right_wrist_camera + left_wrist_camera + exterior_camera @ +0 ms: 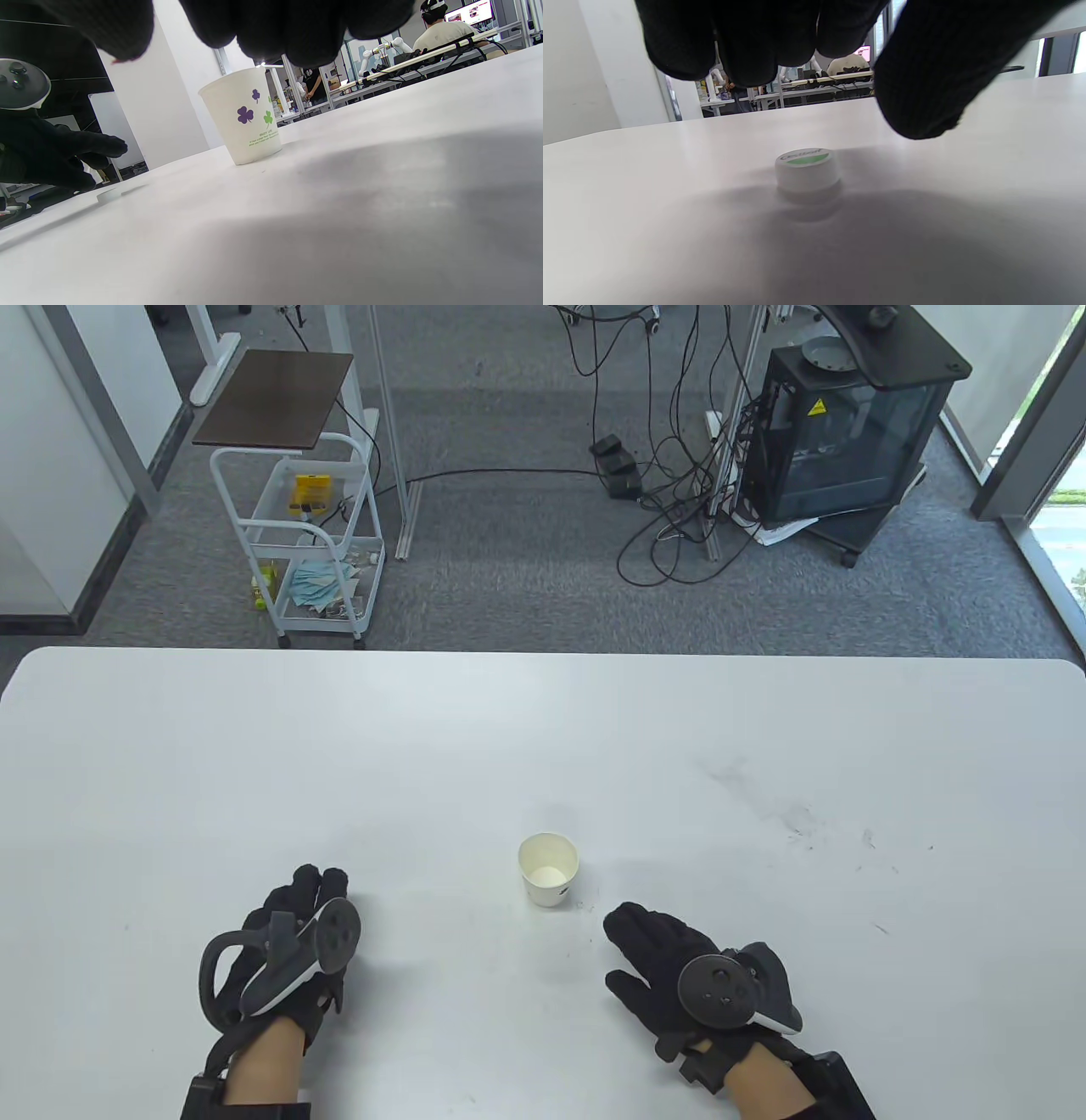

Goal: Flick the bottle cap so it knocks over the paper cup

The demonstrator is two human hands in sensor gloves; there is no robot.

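So the paper cup is standing upright on the white table, mouth up, roughly between the two hands and a bit further out. The bottle cap is sitting flat on the table right under the left hand — you can't see it from the table view at all because the hand covers it, only the left wrist view and a faint glimpse in the right wrist view show it.

Left hand isn't holding anything: fingers curled and hanging over the cap, thumb off to one side, no contact with the cap that I can see. Right hand is resting palm down on the table just beside the cup, fingers spread loosely, also gripping nothing.

What I'd worry about:

- the cap is small and light, and the cup has a wide mouth and narrower base. A weak flick probably just taps it or nudges it along instead of tipping it
- aim. The cup is off to the right of the left hand and well apart from the cap, so a slightly off-angle flick sends the cap sliding past it
- clipping the top edge of the cap could make it flip or hop rather than slide
- the right hand sits close to the cup — a ricochet could hit it, or it could bump the cup itself, which wouldn't really count
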